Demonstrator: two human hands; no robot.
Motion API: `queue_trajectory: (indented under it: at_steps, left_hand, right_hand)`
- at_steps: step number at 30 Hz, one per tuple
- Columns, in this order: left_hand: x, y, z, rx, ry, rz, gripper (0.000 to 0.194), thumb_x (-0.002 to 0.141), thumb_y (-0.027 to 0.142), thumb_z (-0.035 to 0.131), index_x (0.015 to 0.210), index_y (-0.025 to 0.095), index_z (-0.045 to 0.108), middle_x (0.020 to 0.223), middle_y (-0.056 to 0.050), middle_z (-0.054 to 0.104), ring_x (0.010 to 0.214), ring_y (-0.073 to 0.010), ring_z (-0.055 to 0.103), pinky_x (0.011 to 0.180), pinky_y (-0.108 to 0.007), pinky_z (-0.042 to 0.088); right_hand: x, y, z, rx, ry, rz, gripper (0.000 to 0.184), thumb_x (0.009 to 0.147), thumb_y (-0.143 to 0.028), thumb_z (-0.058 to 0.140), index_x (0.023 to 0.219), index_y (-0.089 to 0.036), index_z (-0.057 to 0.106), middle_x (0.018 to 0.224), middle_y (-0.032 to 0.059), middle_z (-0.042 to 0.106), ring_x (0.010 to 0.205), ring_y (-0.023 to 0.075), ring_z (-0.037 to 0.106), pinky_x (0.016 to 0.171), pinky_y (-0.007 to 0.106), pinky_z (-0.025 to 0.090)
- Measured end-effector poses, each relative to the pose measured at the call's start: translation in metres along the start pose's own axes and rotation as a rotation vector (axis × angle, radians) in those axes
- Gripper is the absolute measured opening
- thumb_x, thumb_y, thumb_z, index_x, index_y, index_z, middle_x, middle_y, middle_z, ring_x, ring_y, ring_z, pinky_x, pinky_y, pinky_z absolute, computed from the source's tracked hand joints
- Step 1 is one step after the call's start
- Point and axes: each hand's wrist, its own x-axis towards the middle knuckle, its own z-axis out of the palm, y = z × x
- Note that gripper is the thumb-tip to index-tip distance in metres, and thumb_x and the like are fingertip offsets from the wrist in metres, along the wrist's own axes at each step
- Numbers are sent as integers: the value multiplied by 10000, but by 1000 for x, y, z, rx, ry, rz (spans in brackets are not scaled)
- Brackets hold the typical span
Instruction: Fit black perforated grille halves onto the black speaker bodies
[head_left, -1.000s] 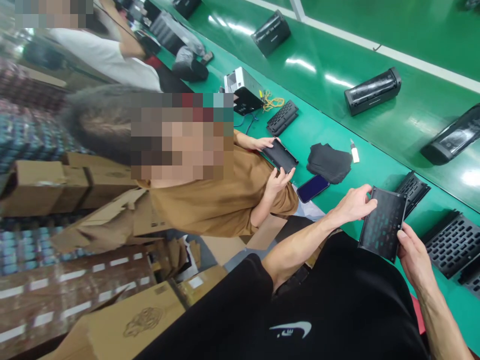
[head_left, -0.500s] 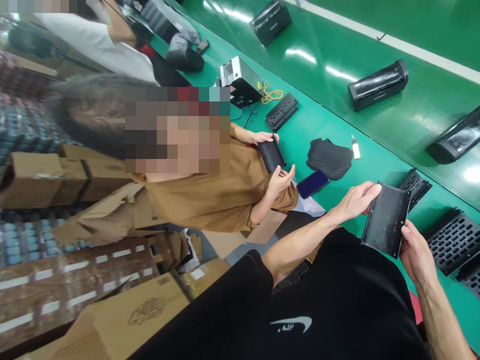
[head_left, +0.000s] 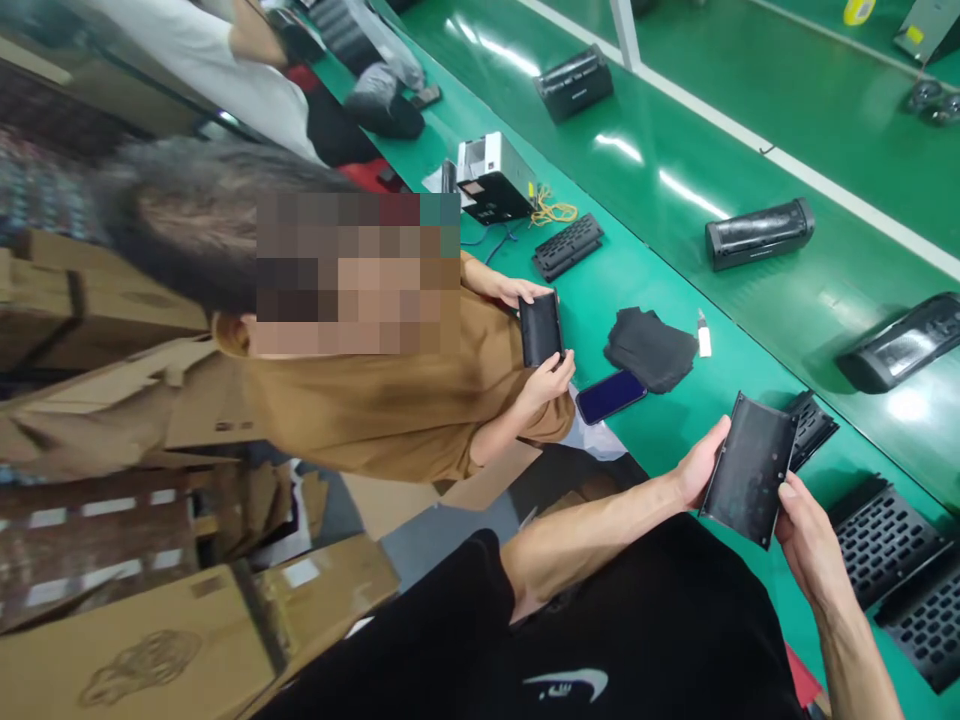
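Observation:
A curved black plastic panel, with small holes along its edge, is held up between my two hands. My left hand grips its left edge, thumb up and the other fingers hidden behind it. On the opposite edge my right hand is closed, thumb on the rim. Behind the panel lies a slotted black grille, partly hidden. More slotted grilles lie on the green bench beside my right hand.
To the left a person in a brown shirt holds a similar black panel. The bench carries a phone, black sheets and a small white bottle. Black speaker-like units stand on the glossy green surface beyond.
My thumb at the left edge has shifted down and the panel's face has turned slightly. The co-worker's lower hand now touches their panel. The whole view has swung a little.

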Motion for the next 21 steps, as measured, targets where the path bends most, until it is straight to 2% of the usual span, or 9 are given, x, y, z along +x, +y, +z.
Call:
queue_trajectory:
  at_steps: [2,4,8,11,13,16,19,21]
  left_hand:
    - [3,6,0,-42,0,12,891,1092,703,204,1371,16,698,1165,-212,816,1033,-285,781,1046,-388,535]
    - [4,13,0,-73,-29,0,914,1075,736,212,1374,17,692,1148,-223,814,984,-292,787,1017,-407,548]
    - [0,27,2,-73,-120,-33,975,1012,838,253,1315,37,719,1084,-220,818,906,-316,793,953,-453,579]
    - [-3,38,4,-26,-110,37,975,997,857,276,1209,35,756,1010,-217,817,889,-314,791,893,-426,596]
    - [-6,45,6,11,-116,60,979,998,857,250,1212,47,757,998,-213,815,867,-315,785,861,-426,599]
    - [-11,55,10,42,-135,99,954,999,850,248,1234,79,759,1005,-198,812,869,-317,778,867,-436,595]
    - [-14,64,11,60,-163,134,955,995,857,234,1199,94,772,1017,-202,808,908,-326,775,912,-452,583]
    - [-14,69,11,45,-180,157,965,972,884,262,1192,94,770,1026,-206,804,916,-333,773,922,-459,575]
  right_hand:
    - [9,-14,-15,-131,12,-27,574,820,-670,820,1209,-249,798,1224,103,793,1052,318,763,767,398,659]
    - [28,-35,-37,-210,105,-109,623,813,-698,810,1196,-208,784,1140,125,791,953,291,767,700,361,646]
    - [96,-90,-83,-216,510,-286,826,600,-718,897,1204,-195,687,1090,84,727,941,251,733,730,335,627]
    - [152,-130,-103,-229,649,-296,952,500,-752,877,1232,-198,625,1082,80,675,1003,280,697,754,391,618]
    - [184,-146,-103,-252,656,-273,961,468,-751,879,1211,-199,622,1013,73,670,1007,315,695,763,458,614]
    - [217,-153,-86,-260,631,-269,888,441,-741,888,1101,-209,626,836,24,646,953,363,709,758,546,602]
    - [223,-160,-71,-262,557,-355,738,485,-744,865,976,-255,609,684,-17,589,871,382,715,745,571,587]
    - [207,-169,-70,-284,420,-451,590,594,-741,814,913,-287,610,660,5,605,829,372,717,745,556,575]
